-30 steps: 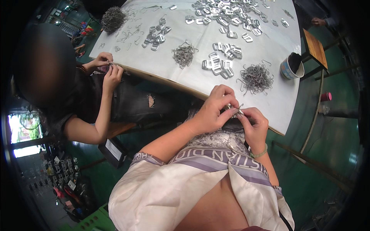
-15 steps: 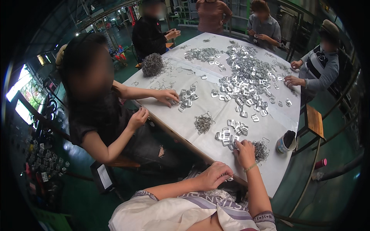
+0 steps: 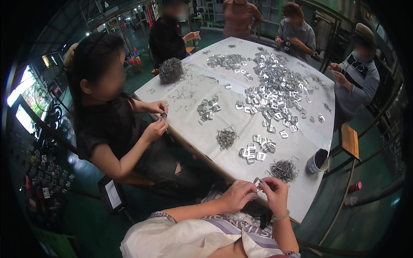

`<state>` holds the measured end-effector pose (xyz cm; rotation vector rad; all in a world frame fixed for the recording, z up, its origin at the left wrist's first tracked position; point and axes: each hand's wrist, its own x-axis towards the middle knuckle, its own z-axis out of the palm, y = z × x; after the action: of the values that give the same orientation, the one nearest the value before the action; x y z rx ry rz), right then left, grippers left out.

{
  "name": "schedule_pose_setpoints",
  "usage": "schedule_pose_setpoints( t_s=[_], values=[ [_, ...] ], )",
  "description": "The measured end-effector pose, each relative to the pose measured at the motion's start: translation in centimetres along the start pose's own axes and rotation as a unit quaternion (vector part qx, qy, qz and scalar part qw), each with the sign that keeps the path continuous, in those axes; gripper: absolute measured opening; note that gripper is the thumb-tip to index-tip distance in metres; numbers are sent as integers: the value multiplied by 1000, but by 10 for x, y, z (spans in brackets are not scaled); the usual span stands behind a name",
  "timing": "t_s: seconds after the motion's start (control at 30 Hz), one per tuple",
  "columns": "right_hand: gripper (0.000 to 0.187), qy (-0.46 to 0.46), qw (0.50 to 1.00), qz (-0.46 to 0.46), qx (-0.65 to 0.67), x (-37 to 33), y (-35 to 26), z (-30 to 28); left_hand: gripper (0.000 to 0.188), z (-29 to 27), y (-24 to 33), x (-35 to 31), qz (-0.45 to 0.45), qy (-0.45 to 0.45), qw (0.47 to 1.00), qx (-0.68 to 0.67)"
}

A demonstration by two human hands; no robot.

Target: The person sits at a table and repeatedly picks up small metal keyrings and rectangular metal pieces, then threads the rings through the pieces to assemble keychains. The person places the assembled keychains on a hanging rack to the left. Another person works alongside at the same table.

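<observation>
My left hand (image 3: pixel 238 194) and my right hand (image 3: pixel 274 194) meet just off the near edge of the white-covered table (image 3: pixel 241 122). Together they pinch a small metal buckle (image 3: pixel 257 182) with a thin wire piece on it. Right beyond my hands lies a tangle of wire clips (image 3: pixel 284 169). A little further out sits a small group of square metal buckles (image 3: pixel 256 151), and left of it another wire clump (image 3: pixel 226 138).
A person in black (image 3: pixel 112 129) sits at my left, working a small part at the table edge. Other people sit around the far side. A big heap of buckles (image 3: pixel 277 92) fills the table's middle. A cup (image 3: pixel 317 161) stands at the right edge, by a wooden stool (image 3: pixel 349 140).
The view has tilted up from my lap to the whole table. My right hand reached to the wire clips half a second ago and is now back against my left hand.
</observation>
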<state>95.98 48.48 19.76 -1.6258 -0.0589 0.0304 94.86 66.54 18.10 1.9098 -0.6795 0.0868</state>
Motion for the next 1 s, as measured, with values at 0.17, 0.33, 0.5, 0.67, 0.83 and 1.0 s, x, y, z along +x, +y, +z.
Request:
schedule_pose_setpoints(
  t_s=[0.17,0.33,0.5,0.67,0.83,1.0],
  values=[
    [12,64,997,-16,-29,-22,-2,8,12,7,5,-3,-11,19,999,24],
    [12,70,984,-90,-140,-30,-8,9,10,12,5,-10,-16,41,999,22],
    [15,77,975,-133,-159,-34,-9,10,11,13,3,-10,-16,38,999,34],
    [18,47,980,-90,-172,-45,-22,8,10,9,1,-11,-18,7,999,27],
    [19,67,977,-108,-169,-60,-5,2,12,-14,-13,9,-62,-119,988,-75],
    [19,80,972,-118,-185,-63,-1,-4,12,-13,-63,65,-9,-7,995,99]
  ],
)
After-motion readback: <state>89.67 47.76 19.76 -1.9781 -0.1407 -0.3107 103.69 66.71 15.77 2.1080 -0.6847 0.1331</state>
